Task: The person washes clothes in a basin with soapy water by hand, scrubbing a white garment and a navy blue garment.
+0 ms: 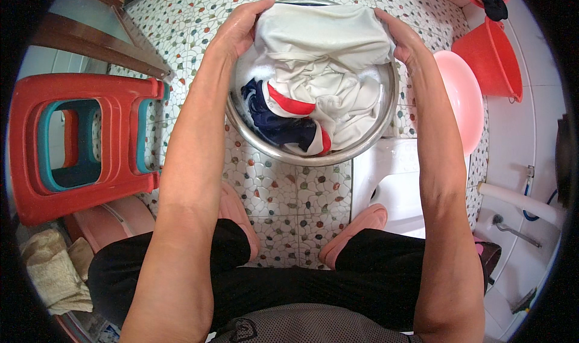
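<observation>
A round metal basin (312, 159) on the tiled floor holds wet laundry in sudsy water. At its far side, a white cloth garment (323, 31) is stretched between my two hands. My left hand (239, 29) grips its left edge, and my right hand (400, 35) has hold of the right edge; some fingertips are hidden behind or under the fabric. Nearer to me in the basin, the white fabric lies bunched up. Beside it at the lower left is a navy section (280, 126) with red and white bands. White foam (260, 71) shows along the basin's left side.
Red and teal plastic stools (122, 153) lie at the left, near a wooden door frame (99, 44). A pink basin (461, 99) and a red bucket (497, 62) stand at the right. A white squat toilet (400, 180) sits under my right forearm. Pink slippers (357, 230) are on my feet.
</observation>
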Demonstrator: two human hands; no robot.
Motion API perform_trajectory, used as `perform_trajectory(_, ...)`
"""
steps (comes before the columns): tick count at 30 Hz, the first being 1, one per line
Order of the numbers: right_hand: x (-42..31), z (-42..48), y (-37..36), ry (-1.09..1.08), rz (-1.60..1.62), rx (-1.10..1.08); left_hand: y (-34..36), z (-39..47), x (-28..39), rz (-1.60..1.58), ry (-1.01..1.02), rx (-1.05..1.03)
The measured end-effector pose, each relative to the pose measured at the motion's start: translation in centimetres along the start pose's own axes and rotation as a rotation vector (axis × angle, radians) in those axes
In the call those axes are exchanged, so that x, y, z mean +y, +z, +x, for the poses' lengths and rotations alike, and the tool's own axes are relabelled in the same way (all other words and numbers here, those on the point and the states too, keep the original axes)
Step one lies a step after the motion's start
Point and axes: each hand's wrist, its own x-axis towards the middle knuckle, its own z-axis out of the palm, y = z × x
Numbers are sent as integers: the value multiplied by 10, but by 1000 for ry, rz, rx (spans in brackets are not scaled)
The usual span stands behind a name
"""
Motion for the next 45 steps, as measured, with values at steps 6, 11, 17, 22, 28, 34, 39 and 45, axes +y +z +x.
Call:
perform_trajectory(6, 6, 9, -10, -18, -6, 16, -5, 5, -6, -9, 18, 15)
perform_trajectory(11, 11, 9, -4, 18, -117, 91, -2, 1, -6, -22, 26, 22)
perform_trajectory(17, 22, 5, 5, -108, -623, 34, 9, 0, -7, 43, 61, -97)
perform_trajectory(22, 26, 20, 24, -661, -1122, 163, 29, -3, 1, 405, 100, -342)
perform_trajectory(28, 7, -7, 59, -601, -728, -409, 33, 1, 4, 592, 200, -394)
perform_trajectory(34, -10, -36, 69, -490, -627, -406, 34, 0, 36, 580, 177, -446)
perform_trajectory(39, -32, -44, 58, -489, -430, -487, 41, 6, 45, 647, 131, -664)
perform_trajectory(45, -43, -64, 53, -563, -181, -466, 38, 11, 25, 786, 70, -769)
